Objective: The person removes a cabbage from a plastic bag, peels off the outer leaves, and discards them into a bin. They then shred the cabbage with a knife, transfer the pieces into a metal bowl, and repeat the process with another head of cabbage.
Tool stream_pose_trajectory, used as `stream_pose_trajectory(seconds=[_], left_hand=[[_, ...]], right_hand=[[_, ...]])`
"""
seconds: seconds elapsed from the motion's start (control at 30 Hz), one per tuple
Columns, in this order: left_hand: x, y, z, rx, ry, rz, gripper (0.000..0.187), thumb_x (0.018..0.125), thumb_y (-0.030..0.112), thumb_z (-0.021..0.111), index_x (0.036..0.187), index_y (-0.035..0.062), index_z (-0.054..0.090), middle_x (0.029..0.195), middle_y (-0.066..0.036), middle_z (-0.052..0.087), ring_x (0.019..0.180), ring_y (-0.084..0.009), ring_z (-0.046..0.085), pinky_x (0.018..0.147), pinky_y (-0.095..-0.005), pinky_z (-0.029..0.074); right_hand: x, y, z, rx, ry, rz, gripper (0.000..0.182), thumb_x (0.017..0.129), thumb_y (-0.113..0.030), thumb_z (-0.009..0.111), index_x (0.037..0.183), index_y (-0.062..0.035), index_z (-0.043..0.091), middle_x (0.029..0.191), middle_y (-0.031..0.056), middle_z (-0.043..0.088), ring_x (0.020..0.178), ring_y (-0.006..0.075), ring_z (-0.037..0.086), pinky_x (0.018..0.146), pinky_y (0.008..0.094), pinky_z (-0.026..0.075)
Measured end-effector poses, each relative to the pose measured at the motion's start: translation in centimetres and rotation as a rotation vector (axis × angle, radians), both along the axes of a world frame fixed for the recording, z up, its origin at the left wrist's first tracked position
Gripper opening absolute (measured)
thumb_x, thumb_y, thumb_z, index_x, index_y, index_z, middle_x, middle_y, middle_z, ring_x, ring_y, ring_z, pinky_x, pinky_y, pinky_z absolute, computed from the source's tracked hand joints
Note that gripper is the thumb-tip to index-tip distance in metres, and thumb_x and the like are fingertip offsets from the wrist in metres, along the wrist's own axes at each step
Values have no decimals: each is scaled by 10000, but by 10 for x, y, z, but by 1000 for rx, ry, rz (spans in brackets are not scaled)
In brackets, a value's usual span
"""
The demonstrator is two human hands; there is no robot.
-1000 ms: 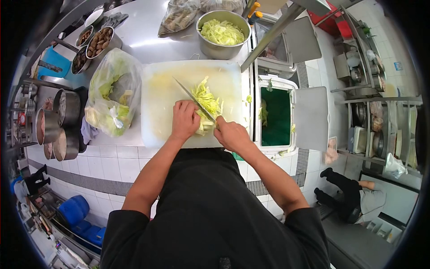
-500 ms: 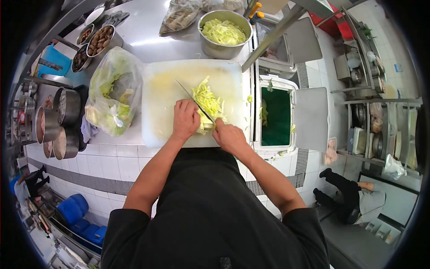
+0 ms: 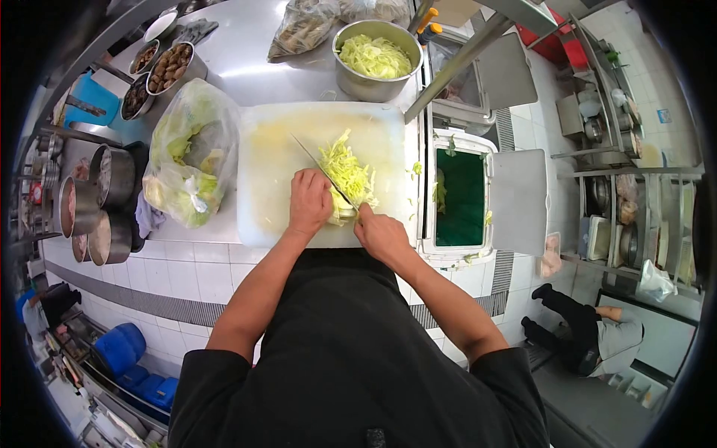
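Observation:
My right hand (image 3: 382, 234) is wrapped round the handle of a kitchen knife (image 3: 321, 166), whose long blade points away and to the left. Along the blade's right side lies a heap of shredded pale green cabbage (image 3: 349, 168). My left hand (image 3: 310, 200) is closed, its fingers curled down beside the blade on the cabbage, with a pale cut piece (image 3: 341, 214) showing between the two hands. Beneath everything is a white, yellow-stained cutting board (image 3: 267, 160). The left fingertips are partly hidden.
Left of the board sits a clear plastic bag (image 3: 196, 153) of cabbage. A steel pot (image 3: 373, 88) of shreds stands behind it. To the right is an open bin (image 3: 459, 196) with a green inside. Steel pots (image 3: 110, 235) stand far left; another person (image 3: 590, 328) is lower right.
The knife and my right hand have shifted very slightly to the left. My left hand stays almost where it was, and the shredded heap looks much the same.

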State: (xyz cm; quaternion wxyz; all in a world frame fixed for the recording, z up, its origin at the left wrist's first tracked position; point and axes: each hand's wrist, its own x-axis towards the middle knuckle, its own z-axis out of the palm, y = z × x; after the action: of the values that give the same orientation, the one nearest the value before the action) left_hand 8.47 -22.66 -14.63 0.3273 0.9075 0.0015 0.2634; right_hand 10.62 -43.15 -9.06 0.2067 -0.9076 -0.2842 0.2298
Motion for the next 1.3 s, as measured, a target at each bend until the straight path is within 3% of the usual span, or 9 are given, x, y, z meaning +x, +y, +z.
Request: stream_pose_trajectory(seconds=[0.2,0.27,0.37,0.47,0.6,0.8,0.97,1.17,1.3], left_hand=[[-4,-2,-2,-2,32,10,139,800,-16,569,928,38,569,1007,-154,567,1004,-385,532,904,-484,441],[-3,-2,-2,-4,17,29,135,803,-23,561,923,39,565,1006,-158,565,999,-387,532,905,-485,442],[-2,-3,-3,-7,12,34,124,809,-22,559,917,40,559,999,-160,561,995,-391,531,907,-485,442],[-2,-3,-3,-11,-5,27,105,818,-12,564,909,39,552,992,-162,558,992,-394,531,909,-484,443],[-3,-3,0,-3,21,17,93,822,-6,569,902,37,549,992,-165,558,986,-396,528,904,-484,447],[-3,-3,-3,-5,17,52,91,820,-12,568,896,36,549,979,-168,548,969,-398,524,887,-486,451],[-3,-5,-4,-17,15,60,98,810,-12,580,887,41,550,979,-165,554,976,-395,529,888,-484,451],[-22,9,24,60,-60,-31,200,784,-18,565,963,49,624,1006,-131,581,1010,-371,539,920,-478,454],[-24,8,9,5,2,-39,254,770,-12,568,1006,51,639,1021,-129,576,1018,-368,536,922,-478,455]], right_hand=[[-7,-26,77,-4,62,69,289,1002,-253,574,1094,8,489,741,246,687,720,482,675,681,595,520],[-19,-39,109,-114,154,63,258,998,-236,582,1066,0,505,755,250,702,741,462,704,687,583,549],[-32,-36,79,-144,145,6,283,1002,-244,574,1108,3,487,735,245,685,728,483,677,689,589,526],[-21,-18,-4,-2,23,-10,270,1005,-239,572,1109,-2,492,743,247,687,736,483,677,690,591,525],[0,5,19,3,-24,16,251,985,-226,590,1062,-1,509,760,245,701,738,459,701,689,575,549],[-22,-35,106,-82,172,50,238,987,-211,577,1057,6,507,747,274,689,715,483,690,679,603,534],[-23,-7,2,5,40,-21,240,989,-212,578,1064,3,504,741,263,693,712,487,693,687,594,548],[-13,5,-6,-5,62,-47,261,987,-229,583,1073,4,503,747,274,687,737,485,692,701,602,538],[-6,0,22,-10,73,-19,269,990,-237,581,1090,0,501,754,274,689,737,492,688,710,605,534]])
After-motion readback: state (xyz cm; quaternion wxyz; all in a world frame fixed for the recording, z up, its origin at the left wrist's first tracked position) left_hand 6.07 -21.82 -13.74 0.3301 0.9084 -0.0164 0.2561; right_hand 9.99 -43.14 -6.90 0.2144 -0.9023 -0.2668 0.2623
